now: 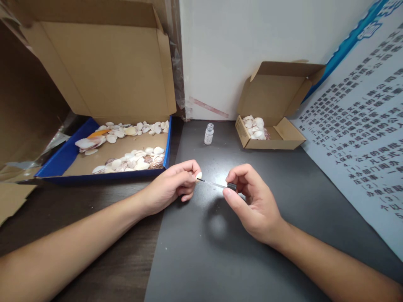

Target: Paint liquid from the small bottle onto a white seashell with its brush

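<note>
My left hand (171, 186) pinches a small white shell (199, 175) between thumb and fingertips, just above the dark mat (220, 251). My right hand (252, 201) holds a thin brush (217, 184) by its black cap, and the brush tip touches the shell. A small open clear bottle (208, 134) with a white label stands on the mat beyond both hands.
A large open cardboard box with a blue rim (168, 144) at the left holds several shells. A small open cardboard box (270, 140) at the back right holds more shells. A printed poster (362, 138) leans at the right. A white wall stands behind.
</note>
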### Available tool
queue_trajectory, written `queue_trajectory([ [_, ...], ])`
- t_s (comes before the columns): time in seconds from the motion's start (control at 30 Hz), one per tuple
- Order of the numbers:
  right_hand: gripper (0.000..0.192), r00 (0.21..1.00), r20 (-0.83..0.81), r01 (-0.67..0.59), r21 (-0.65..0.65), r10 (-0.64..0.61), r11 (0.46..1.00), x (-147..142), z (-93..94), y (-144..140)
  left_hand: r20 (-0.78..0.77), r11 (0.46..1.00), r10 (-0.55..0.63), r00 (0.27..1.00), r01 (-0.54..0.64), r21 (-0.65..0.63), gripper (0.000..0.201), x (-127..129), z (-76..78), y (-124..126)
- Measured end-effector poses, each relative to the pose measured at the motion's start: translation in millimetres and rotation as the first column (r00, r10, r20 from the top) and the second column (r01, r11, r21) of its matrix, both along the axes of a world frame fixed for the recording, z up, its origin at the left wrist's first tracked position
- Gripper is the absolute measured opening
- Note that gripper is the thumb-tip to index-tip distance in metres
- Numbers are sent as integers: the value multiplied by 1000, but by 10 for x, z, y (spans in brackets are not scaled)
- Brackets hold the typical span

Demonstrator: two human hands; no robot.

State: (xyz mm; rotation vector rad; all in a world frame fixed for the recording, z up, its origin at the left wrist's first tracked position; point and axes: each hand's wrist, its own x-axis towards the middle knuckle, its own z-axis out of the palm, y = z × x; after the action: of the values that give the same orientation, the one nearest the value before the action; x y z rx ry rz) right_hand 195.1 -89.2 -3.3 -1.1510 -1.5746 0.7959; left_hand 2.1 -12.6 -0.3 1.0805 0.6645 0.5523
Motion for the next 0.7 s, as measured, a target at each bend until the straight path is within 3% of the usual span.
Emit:
queue_trajectory([
  [0.2,16,997,16,70,8,-70,998,-17,-4,34,-5,1000,-20,1000,20,2,12,-10,-10,8],
  [0.47,14,1000,10,27,22,-27,999,-1,-5,-3,-1,1000,-9,1000,9,1,10,-2,0,1],
  [0.7,14,997,27,75,24,-76,997,-5,3,13,-8,1000,-10,1000,10,-3,12,-5,-6,6],
])
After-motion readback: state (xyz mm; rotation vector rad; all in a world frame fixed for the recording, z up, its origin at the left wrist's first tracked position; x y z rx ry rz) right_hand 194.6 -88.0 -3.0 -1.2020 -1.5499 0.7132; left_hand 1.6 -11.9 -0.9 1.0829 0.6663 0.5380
